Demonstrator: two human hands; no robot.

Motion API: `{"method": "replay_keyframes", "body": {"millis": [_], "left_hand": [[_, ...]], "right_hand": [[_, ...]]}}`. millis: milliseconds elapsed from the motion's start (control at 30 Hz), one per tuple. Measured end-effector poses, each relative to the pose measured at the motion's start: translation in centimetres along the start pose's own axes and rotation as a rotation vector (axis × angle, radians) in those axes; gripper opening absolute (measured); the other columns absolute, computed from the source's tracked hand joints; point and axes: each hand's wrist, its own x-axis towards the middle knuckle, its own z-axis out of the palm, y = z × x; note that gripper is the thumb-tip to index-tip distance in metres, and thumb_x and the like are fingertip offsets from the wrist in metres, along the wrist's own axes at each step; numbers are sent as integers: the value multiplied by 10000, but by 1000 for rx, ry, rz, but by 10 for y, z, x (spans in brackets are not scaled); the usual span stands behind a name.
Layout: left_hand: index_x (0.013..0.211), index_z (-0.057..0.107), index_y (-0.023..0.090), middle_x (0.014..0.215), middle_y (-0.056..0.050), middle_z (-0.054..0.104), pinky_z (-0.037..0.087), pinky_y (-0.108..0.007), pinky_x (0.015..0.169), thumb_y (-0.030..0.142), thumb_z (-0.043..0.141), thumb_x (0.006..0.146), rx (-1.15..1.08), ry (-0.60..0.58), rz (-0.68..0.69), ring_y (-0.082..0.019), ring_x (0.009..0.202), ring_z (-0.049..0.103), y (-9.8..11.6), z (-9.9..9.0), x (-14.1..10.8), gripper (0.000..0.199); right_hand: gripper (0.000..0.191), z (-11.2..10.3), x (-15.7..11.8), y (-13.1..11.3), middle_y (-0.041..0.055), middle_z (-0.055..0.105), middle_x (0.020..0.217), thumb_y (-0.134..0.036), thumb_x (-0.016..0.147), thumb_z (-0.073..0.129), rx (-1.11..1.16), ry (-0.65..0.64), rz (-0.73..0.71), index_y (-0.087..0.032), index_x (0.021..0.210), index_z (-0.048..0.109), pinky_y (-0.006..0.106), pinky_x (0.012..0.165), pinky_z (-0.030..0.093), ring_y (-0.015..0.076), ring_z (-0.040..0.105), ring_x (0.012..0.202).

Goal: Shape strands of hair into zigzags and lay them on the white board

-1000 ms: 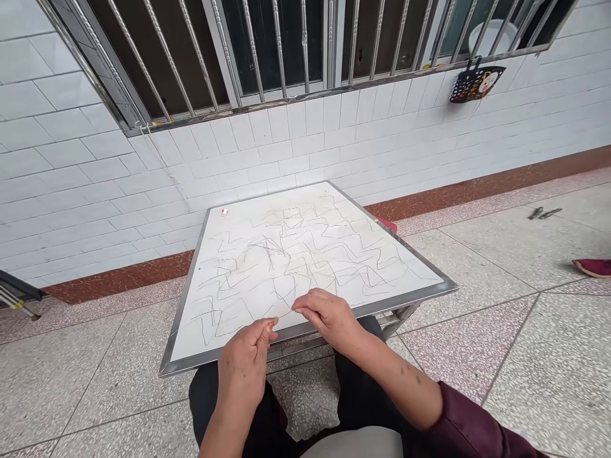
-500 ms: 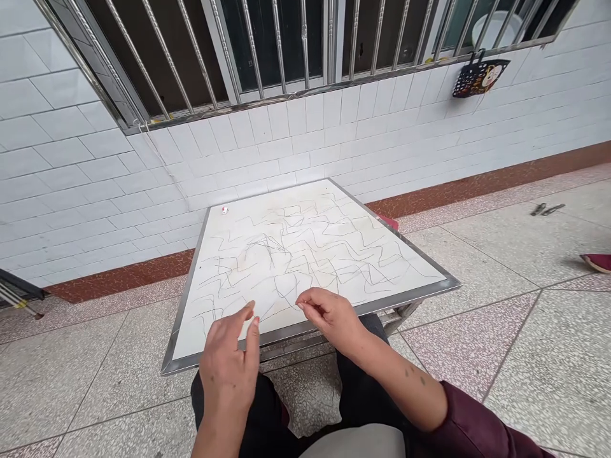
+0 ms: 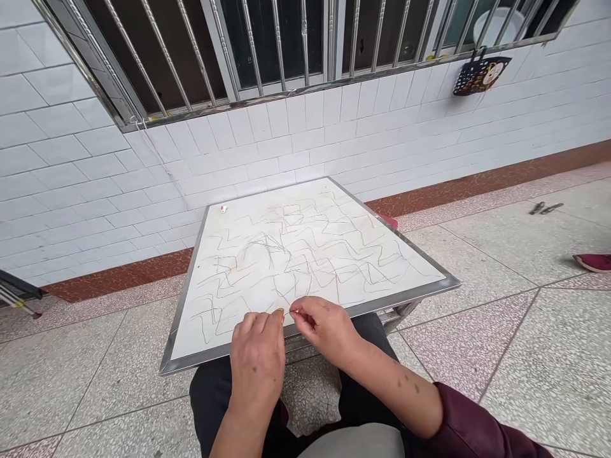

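A white tabletop [image 3: 248,222] with a grey metal rim carries many thin, dark, bent strands [image 3: 270,245] spread over its surface. Over the near edge, my left hand [image 3: 259,356] is closed, thumb and forefinger pinched. Close to its right, my right hand [image 3: 324,324] pinches too, fingertips almost touching those of the left. A very thin strand seems to run between the two pinches, too fine to make out well.
A small red and white object [image 3: 224,208] lies at the table's far left corner. Behind stands a tiled wall with a barred window [image 3: 281,48] and a hanging dotted bag [image 3: 481,75]. A dark red shoe [image 3: 593,261] shows at the right edge.
My left hand has moved right and its parted thumb and forefinger have closed. My right hand has shifted slightly left and down, still pinching.
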Motion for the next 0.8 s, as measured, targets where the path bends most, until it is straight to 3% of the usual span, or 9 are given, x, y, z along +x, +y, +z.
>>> {"method": "replay_keyframes", "body": {"millis": [233, 533, 700, 800], "left_hand": [[973, 682, 177, 733, -52, 642, 379, -344, 672, 201, 438, 976, 65, -76, 21, -228, 753, 540, 1, 6, 4, 245], [903, 634, 187, 742, -39, 613, 405, -313, 640, 174, 377, 987, -70, -140, -29, -213, 742, 531, 1, 13, 6, 271], [874, 619, 185, 729, -35, 599, 397, -311, 621, 195, 359, 997, -98, -123, -92, -211, 734, 528, 0, 15, 5, 288], [917, 620, 191, 747, -33, 615, 398, -309, 619, 200, 357, 998, -95, -111, -103, -212, 743, 533, -2, 15, 4, 276]], "right_hand": [[107, 6, -1, -3, 0, 639, 694, -188, 899, 533, -143, 82, -49, -203, 855, 629, 246, 568, 399, 137, 591, 619], [167, 14, -2, -6, -14, 614, 627, -167, 886, 500, -286, 196, -50, -202, 746, 584, 257, 491, 310, 124, 557, 539], [137, 16, -1, -7, -5, 662, 696, -183, 913, 499, -171, 143, -30, -206, 853, 620, 253, 524, 368, 139, 615, 615], [85, 15, -2, -5, -21, 688, 725, -230, 905, 568, -14, 88, 59, -213, 972, 617, 243, 574, 422, 135, 638, 638]]}}
